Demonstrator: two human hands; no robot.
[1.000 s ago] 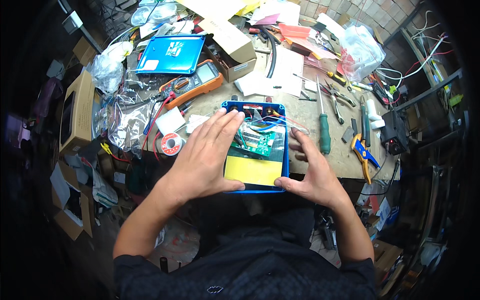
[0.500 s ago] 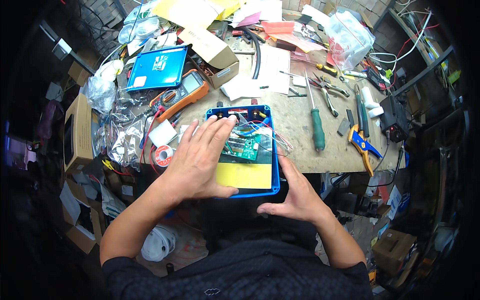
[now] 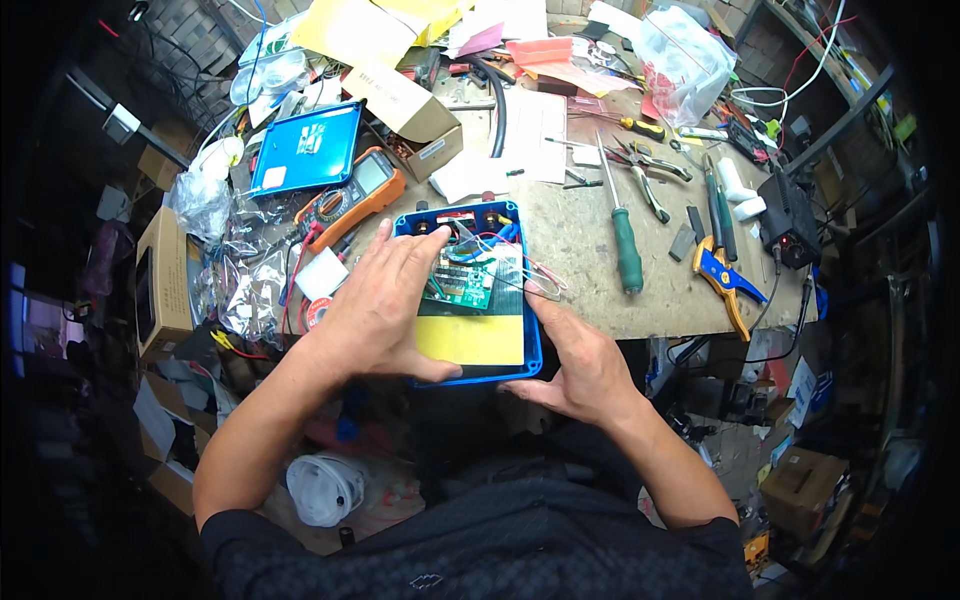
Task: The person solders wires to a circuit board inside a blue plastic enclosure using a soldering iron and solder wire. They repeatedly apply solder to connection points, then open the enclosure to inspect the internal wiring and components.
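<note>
A lidless blue plastic box (image 3: 533, 345) sits at the table's front edge. Inside are a green circuit board (image 3: 466, 290), a yellow panel (image 3: 470, 338), thin wires (image 3: 535, 268) and two terminals at the far wall. My left hand (image 3: 375, 300) holds the box from its left side, fingers stretched over the rim toward the terminals, thumb on the near rim. It hides the left wall and part of the board. My right hand (image 3: 585, 360) grips the near right corner, fingers along the right wall beside the loose wires and thumb against the near edge.
Left of the box lie an orange multimeter (image 3: 352, 200), a solder reel (image 3: 318, 311) and a blue lid (image 3: 305, 150). A green-handled screwdriver (image 3: 627, 250), pliers (image 3: 650, 180), a blue-and-orange wire stripper (image 3: 728, 285) and a black power unit (image 3: 790, 220) lie to the right. An open carton (image 3: 405, 105) stands behind.
My right hand has closed in on the box's near right corner, its thumb now against the edge. The box has shifted slightly left. My left hand stays over it, and the view has moved a little.
</note>
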